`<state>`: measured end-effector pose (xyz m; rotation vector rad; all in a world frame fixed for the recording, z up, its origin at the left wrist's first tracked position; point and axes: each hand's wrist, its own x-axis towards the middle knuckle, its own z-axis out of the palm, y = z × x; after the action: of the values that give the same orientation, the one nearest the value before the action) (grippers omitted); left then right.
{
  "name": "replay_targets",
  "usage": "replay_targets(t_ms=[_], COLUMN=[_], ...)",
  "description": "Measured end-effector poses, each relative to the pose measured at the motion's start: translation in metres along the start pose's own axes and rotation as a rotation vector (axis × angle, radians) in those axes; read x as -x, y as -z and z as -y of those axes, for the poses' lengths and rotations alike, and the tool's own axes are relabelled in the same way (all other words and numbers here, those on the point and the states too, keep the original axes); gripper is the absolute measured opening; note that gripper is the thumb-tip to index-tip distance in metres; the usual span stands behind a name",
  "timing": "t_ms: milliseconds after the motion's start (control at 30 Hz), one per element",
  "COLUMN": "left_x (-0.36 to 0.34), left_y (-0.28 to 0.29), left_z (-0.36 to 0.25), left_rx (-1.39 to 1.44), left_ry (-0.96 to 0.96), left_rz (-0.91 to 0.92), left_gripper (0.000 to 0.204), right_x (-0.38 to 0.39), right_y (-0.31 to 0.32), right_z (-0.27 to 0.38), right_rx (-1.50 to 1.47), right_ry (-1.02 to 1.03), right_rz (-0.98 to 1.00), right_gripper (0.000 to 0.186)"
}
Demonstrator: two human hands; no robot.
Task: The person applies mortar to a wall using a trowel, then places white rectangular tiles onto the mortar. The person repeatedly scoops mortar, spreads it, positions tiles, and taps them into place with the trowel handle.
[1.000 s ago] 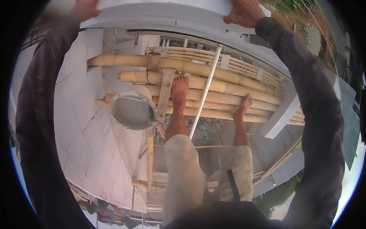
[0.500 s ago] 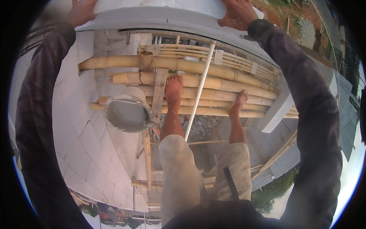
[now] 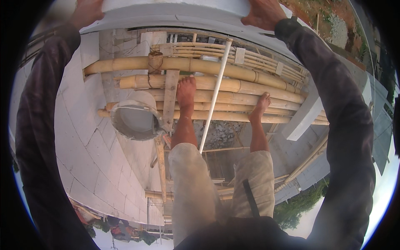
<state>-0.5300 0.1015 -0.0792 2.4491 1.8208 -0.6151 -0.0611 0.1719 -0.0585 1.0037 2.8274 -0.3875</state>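
A long white block [image 3: 175,16], which looks like lightweight concrete, spans the top of the view. My left hand [image 3: 87,12] grips its left end, the thumb side lying against the block. At the other end my right hand [image 3: 264,17] is clasped on the block, thumb pointing inward. The upper edge of the picture cuts off both hands in part, so most of the fingers are hidden. Both arms stretch forward in dark sleeves.
My bare feet stand on bamboo poles [image 3: 233,85] high above rubble [image 3: 223,134]. A bucket of grey mix [image 3: 137,118] sits at left beside a wooden plank [image 3: 170,100]. A white pipe [image 3: 214,98] slants between my legs. A block wall [image 3: 91,150] rises at left.
The view has shifted a little, and both hands and the white block sit slightly higher in the picture. My grip looks the same, and my feet stay on the bamboo.
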Motion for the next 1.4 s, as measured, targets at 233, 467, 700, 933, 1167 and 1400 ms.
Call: replay_targets(t_ms=[233, 467, 700, 933, 1167, 1400], left_x=[-0.007, -0.005, -0.005, 0.001, 0.006, 0.005], left_y=[-0.002, -0.003, -0.002, 0.017, 0.024, 0.022], left_z=[-0.014, -0.016, -0.015, -0.030, -0.035, -0.035], left_rx=[-0.051, -0.036, 0.029, 0.351, 0.165, 0.203], left_ry=[0.002, -0.018, 0.006, 0.073, 0.140, 0.103], left_rz=[-0.028, -0.052, 0.034, -0.026, -0.014, -0.043], left_gripper=[0.119, 0.116, 0.122, 0.088, 0.090, 0.087], right_x=[0.013, 0.015, 0.016, 0.018, 0.018, 0.020], right_y=[-0.002, -0.002, -0.004, -0.001, -0.024, -0.038], right_z=[-0.009, -0.011, -0.009, -0.009, -0.018, -0.033], right_rx=[0.091, -0.070, 0.034, 0.043, 0.079, 0.096], right_ry=[-0.043, -0.013, -0.017, -0.047, -0.011, -0.022], right_rz=[0.007, -0.020, -0.015, 0.016, -0.139, -0.124], right_gripper=[0.108, 0.106, 0.107, 0.109, 0.115, 0.118])
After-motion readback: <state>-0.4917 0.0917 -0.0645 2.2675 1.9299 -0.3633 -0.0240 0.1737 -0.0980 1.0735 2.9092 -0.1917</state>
